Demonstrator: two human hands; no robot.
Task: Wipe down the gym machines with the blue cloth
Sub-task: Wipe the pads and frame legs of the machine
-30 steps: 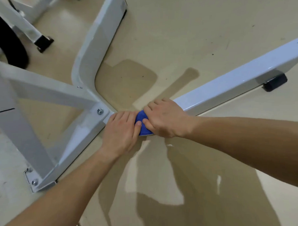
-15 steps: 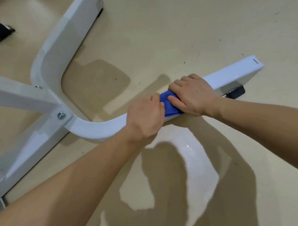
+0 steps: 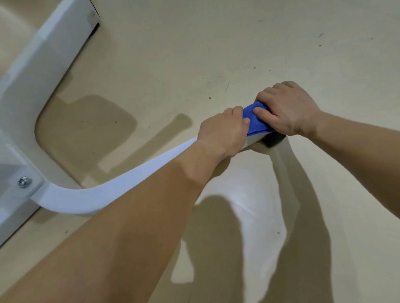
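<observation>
A white metal base bar [image 3: 116, 189] of a gym machine curves along the floor from the lower left toward the right. The blue cloth [image 3: 255, 121] is wrapped over the bar's far right end. My left hand [image 3: 222, 131] grips the bar and the cloth's left edge, fingers curled over the top. My right hand [image 3: 284, 109] holds the cloth from the right, thumb pressed on it, covering the bar's tip. A black rubber foot [image 3: 273, 139] shows under that end.
The second white leg [image 3: 50, 48] of the frame runs up the left side. A bolted bracket [image 3: 24, 182] joins the legs at the lower left. Beige floor [image 3: 220, 50] with small dark specks lies all around; my arms cast shadows below.
Both hands have slid the blue cloth along the bar from the bolted corner out to its far right end. The view has followed them rightward.
</observation>
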